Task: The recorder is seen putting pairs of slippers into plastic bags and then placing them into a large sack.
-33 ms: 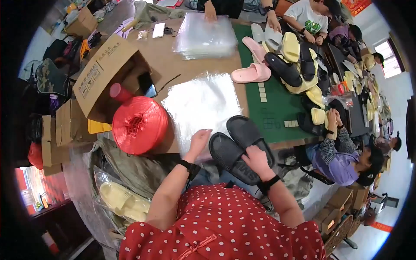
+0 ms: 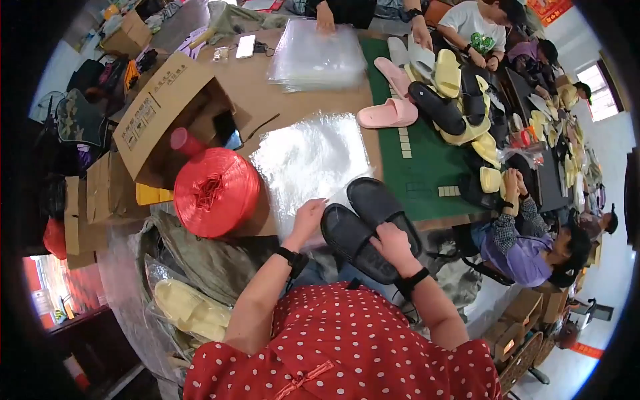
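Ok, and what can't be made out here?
In the head view:
Black slippers: undersides, facing away.
Left hand: whether it pinches the clear plastic, amid glare.
Cardboard box: part of its inside, behind the red roll.
Person across the table: head, cut off by the top edge.

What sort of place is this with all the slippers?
Probably a slipper-packing workshop: there's a pile of slippers, a stack of clear plastic sheets or bags, and a big red roll of twine.
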The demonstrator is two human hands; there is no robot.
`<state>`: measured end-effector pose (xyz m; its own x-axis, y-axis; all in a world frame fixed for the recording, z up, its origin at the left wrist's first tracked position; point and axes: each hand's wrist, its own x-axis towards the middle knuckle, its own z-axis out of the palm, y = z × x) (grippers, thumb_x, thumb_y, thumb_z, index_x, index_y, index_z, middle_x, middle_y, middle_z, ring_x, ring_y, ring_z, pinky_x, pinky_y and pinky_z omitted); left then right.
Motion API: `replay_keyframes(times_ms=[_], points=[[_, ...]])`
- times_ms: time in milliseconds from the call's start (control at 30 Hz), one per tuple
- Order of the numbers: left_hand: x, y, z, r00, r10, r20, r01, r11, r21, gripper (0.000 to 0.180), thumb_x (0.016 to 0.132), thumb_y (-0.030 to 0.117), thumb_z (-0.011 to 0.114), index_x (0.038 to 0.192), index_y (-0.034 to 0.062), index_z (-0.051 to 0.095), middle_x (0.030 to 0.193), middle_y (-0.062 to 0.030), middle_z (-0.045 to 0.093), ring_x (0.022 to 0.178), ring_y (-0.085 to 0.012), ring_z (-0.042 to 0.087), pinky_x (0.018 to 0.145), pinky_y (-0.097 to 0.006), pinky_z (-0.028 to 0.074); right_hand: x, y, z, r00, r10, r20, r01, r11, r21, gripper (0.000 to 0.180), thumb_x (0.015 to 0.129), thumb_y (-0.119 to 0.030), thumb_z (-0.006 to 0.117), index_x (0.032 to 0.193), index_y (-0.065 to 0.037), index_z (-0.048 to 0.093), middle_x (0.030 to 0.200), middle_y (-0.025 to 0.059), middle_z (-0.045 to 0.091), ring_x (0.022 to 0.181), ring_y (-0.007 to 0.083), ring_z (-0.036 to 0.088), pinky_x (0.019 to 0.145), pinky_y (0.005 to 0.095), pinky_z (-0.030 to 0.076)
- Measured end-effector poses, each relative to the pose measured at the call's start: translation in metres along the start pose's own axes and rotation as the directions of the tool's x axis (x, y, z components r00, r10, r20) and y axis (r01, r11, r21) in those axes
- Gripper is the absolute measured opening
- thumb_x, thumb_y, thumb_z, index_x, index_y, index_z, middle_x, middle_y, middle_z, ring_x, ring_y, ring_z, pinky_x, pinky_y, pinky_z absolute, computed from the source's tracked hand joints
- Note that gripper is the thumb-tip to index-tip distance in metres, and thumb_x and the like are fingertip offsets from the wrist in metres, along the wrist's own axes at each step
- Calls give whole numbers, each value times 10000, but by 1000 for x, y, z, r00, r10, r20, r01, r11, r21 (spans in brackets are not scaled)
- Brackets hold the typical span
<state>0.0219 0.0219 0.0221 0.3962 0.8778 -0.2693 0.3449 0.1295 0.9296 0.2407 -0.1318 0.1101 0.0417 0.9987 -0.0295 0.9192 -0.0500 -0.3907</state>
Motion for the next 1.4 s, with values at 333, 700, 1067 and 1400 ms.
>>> replay_keyframes(times_ms=[333, 700, 1067, 1400], points=[[-11, 27, -9, 956, 265, 125, -290, 917, 275, 451, 941, 230, 446, 1369, 92, 444, 1346, -268, 457, 1228, -414, 447, 1037, -424, 367, 18, -23, 3, 993, 33, 113, -21, 993, -113, 244, 818, -276, 624, 870, -55, 536, 839, 116, 576, 799, 313, 598, 639, 438, 500], [-35, 74, -6, 827, 471, 308, -562, 665, 492, 447, 949, 179, 422, 1396, 154, 429, 1509, -173, 271, 1386, -397, 237, 1123, -548, 172, 54, -31, 19, 999, 31, -11, -31, 999, 25, 230, 808, -238, 640, 848, -32, 547, 829, 138, 605, 815, 328, 613, 680, 447, 500], [-66, 116, -6, 710, 523, 471, -684, 672, 285, 465, 913, 172, 448, 1377, 143, 470, 1502, -155, 302, 1412, -354, 215, 1146, -513, 143, 152, -45, 70, 983, 180, -23, -177, 977, 115, 365, 896, -334, 581, 1006, 5, 501, 974, 205, 580, 921, 383, 580, 751, 448, 497], [-49, 38, -46, 950, 66, -304, 9, 971, 239, 571, 824, 341, 664, 1268, 16, 509, 1263, -221, 527, 1167, -357, 512, 980, -398, 412, 38, -3, 36, 705, -213, 676, -397, 672, 625, 316, 853, -297, 654, 807, 14, 682, 686, 86, 660, 645, 144, 593, 619, 309, 480]])
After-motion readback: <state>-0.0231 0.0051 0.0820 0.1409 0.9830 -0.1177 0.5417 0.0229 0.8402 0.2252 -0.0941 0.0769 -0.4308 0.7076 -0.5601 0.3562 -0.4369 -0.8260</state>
